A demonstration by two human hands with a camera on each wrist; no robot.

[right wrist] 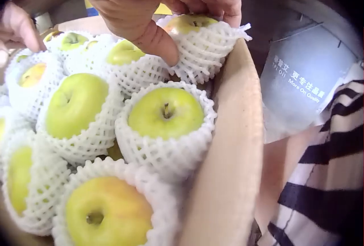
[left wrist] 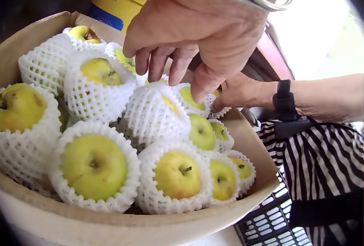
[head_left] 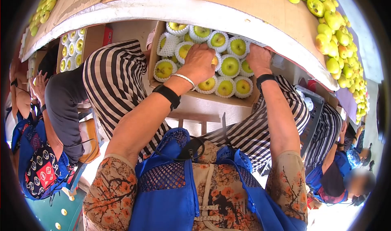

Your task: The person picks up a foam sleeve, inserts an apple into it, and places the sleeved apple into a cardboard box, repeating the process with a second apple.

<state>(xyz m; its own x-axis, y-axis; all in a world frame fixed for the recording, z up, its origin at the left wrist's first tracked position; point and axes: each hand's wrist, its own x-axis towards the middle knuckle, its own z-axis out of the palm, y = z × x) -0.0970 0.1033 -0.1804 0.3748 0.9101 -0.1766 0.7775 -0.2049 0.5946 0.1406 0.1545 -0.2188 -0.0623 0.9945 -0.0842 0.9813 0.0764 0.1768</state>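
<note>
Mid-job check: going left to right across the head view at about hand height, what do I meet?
Side box of netted apples, left hand, green netted apple between the hands, right hand, loose apples.

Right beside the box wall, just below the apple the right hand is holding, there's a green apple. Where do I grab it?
Probably round its white foam net, coming from above. The green apple is round with its stem facing up, while the box wall and neighbouring apples crowd its sides.
</note>
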